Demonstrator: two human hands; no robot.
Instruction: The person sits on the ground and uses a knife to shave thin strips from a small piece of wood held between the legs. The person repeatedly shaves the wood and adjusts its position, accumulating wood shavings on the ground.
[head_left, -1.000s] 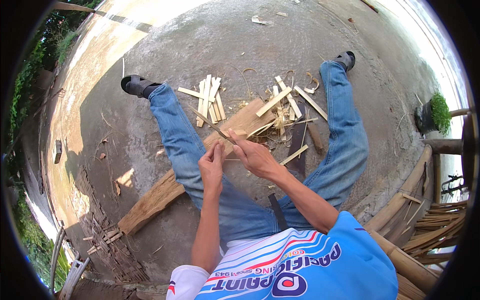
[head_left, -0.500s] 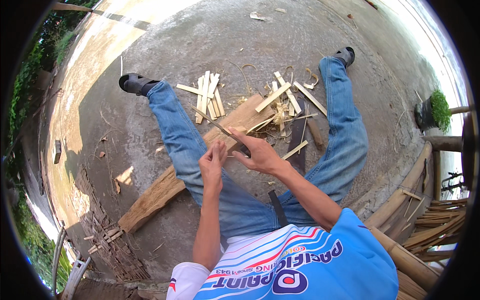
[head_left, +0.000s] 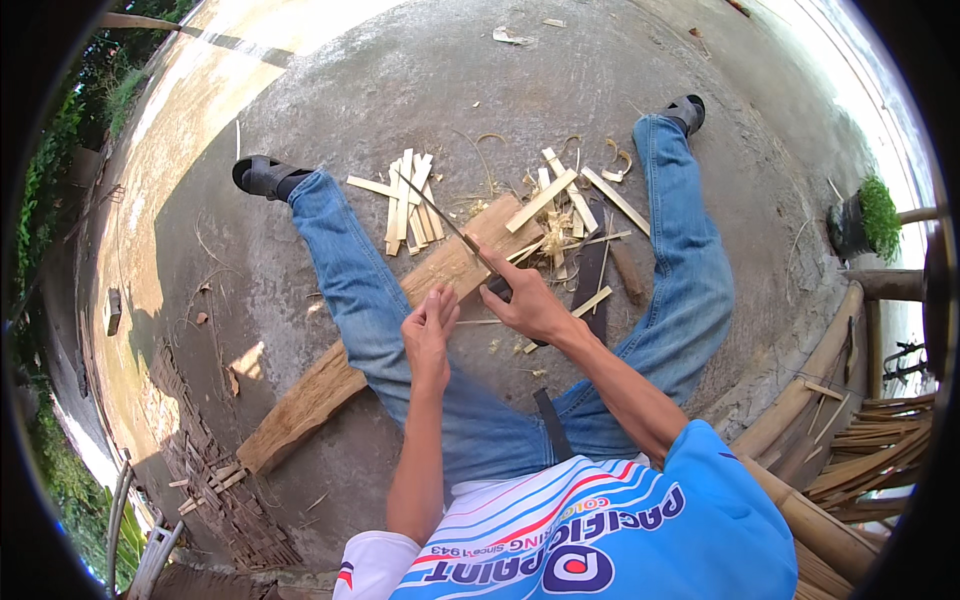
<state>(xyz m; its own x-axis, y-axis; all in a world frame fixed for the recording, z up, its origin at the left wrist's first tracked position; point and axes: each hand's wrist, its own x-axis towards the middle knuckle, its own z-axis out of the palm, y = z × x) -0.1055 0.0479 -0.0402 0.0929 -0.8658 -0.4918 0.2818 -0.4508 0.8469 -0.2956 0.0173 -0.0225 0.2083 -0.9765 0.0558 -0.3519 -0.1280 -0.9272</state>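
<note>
The person sits on the ground with legs spread. The left hand (head_left: 430,335) is closed, fingertips pinched together on a thin bamboo sliver (head_left: 478,322) that is barely visible between the two hands. The right hand (head_left: 527,305) is wrapped tight round the dark handle of a long knife (head_left: 447,222), whose slim blade slants up and away to the left over the plank. The sliver looks very light and springy, likely to bend or split along the grain, with sharp edges; it is best held near its end by the fingertips, clear of the blade.

Under the hands a rough wooden plank (head_left: 330,385) lies across the lap and the left thigh, serving as a block. Beyond it, cut bamboo strips (head_left: 408,200) and curled shavings (head_left: 550,235) litter the bare, dusty concrete floor (head_left: 400,90) between the feet. To the right stand bamboo poles (head_left: 800,420) and a potted plant (head_left: 865,220); a woven mat (head_left: 225,490) lies at lower left.
</note>
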